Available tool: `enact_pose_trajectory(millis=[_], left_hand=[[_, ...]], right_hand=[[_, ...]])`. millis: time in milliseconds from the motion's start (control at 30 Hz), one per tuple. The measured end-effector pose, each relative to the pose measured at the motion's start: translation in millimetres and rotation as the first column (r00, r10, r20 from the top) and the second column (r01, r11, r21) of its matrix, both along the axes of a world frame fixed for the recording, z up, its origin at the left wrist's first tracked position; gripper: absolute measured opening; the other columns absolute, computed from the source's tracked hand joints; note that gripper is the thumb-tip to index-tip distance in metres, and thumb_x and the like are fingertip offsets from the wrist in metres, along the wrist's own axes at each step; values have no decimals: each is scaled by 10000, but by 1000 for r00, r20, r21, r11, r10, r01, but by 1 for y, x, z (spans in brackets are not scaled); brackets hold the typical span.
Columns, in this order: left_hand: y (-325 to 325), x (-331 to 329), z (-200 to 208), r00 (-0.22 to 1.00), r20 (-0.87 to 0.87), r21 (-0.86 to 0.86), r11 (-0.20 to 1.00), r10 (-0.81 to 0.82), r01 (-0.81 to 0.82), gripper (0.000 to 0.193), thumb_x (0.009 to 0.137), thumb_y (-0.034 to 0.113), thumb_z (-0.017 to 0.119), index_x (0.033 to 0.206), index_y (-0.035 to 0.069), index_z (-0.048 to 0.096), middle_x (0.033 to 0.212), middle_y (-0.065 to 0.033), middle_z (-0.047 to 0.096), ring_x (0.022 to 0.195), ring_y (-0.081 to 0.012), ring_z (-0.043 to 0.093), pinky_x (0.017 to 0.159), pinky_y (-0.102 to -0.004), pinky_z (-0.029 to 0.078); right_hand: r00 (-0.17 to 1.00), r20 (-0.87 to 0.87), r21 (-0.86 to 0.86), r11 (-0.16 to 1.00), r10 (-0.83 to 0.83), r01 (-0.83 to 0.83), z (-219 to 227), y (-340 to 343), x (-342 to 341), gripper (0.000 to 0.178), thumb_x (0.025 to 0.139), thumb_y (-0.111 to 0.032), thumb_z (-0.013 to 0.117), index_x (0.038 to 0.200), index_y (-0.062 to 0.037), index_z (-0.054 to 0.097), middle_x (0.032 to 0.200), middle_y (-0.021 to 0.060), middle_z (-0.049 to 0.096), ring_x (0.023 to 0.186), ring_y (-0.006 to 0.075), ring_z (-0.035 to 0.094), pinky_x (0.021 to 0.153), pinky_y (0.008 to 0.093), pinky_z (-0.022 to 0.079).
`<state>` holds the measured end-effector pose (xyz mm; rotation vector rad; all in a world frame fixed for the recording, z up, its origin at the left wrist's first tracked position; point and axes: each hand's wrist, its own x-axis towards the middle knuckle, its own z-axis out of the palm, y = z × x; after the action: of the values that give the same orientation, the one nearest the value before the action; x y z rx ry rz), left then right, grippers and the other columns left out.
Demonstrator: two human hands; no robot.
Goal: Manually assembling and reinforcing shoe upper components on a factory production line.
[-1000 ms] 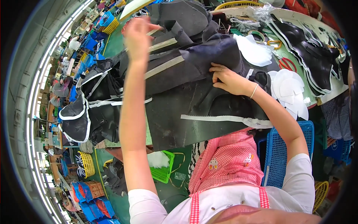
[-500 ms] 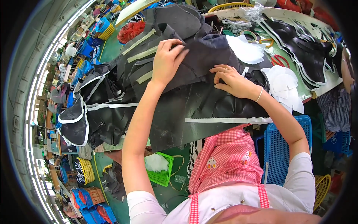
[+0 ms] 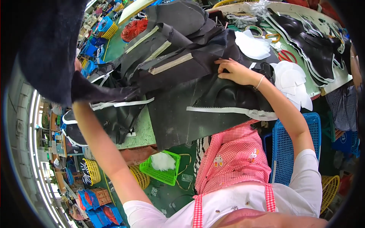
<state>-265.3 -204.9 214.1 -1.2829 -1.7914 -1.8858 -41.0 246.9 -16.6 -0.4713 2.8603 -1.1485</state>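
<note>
Left hand (image 3: 78, 65) out wide, mostly behind a hanging dark cloth (image 3: 49, 53); can't tell its grip! Right hand (image 3: 237, 71), fingers spread, rests where the panel (image 3: 182, 73) stretches leftward.

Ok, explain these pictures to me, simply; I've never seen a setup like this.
There is no machine here: these are a person's own bare hands. The view comes from a wide fisheye camera worn on the head, looking down, which is why straight edges curve.

The left hand, mostly hidden, appears to hold up a large dark fabric piece. The right hand rests on the dark material on the table. Around it lie a black sheet, a dark piece with a pale strip, white cut-outs and red-handled scissors. A blue basket stands below.
</note>
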Motion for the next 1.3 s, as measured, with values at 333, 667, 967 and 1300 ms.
enact_pose_trajectory(millis=[333, 667, 967, 1300], left_hand=[[185, 210, -195, 971, -239, -774, 608, -21, -177, 424, 911, 409, 656, 753, 19, 601, 644, -195, 562, 596, -358, 597, 565, -452, 467], [124, 210, -208, 838, -486, -587, 618, 247, -522, 365, 812, 221, 732, 1130, 83, 620, 994, -97, 624, 966, -307, 573, 845, -424, 454], [79, 197, -226, 874, 6, -797, 530, 487, -290, 252, 908, 250, 677, 861, 3, 686, 789, -107, 621, 653, -236, 577, 613, -339, 449], [136, 277, -164, 774, 582, -430, 902, 251, 31, 161, 932, 121, 690, 960, -37, 701, 737, 35, 631, 702, -3, 513, 626, -187, 417]], right_hand=[[767, 307, -232, 826, 563, -513, 117, -65, 141, 226, 944, -263, 607, 1027, -55, 634, 785, 158, 673, 745, 332, 674, 683, 413, 521], [909, 398, -277, 961, 124, -10, 144, -53, 163, 135, 875, -46, 680, 979, -4, 604, 773, 98, 689, 682, 198, 685, 652, 272, 511], [824, 461, -491, 868, 330, -73, 112, -93, 150, 151, 895, -54, 687, 1006, 18, 614, 823, 87, 688, 743, 142, 669, 717, 268, 523], [986, 74, -531, 831, -152, 168, 99, -126, 139, 120, 842, -49, 743, 938, -17, 679, 815, 56, 695, 736, 113, 680, 697, 241, 536]])
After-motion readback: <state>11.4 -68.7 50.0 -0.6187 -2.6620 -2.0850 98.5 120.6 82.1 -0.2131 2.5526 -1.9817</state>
